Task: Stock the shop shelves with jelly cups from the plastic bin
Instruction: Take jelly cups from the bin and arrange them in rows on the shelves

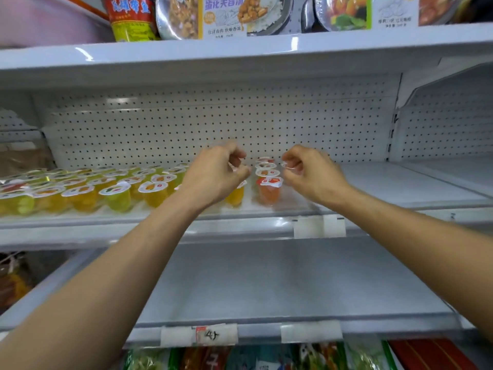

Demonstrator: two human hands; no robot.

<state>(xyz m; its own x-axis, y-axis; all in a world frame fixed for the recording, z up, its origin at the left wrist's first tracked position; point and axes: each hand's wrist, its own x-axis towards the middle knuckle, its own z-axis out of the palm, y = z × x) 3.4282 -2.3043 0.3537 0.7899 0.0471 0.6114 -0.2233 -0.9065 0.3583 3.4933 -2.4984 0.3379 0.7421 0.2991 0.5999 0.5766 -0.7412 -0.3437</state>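
On the shelf (373,182), jelly cups (117,196) stand upright, lids upward.

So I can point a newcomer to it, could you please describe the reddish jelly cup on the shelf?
Find the middle shelf with the white pegboard back, where jelly cups stand in rows. Go to the rightmost column, between the person's left hand and right hand. Its front cup is orange-red, while the front cups to its left are yellow or green.
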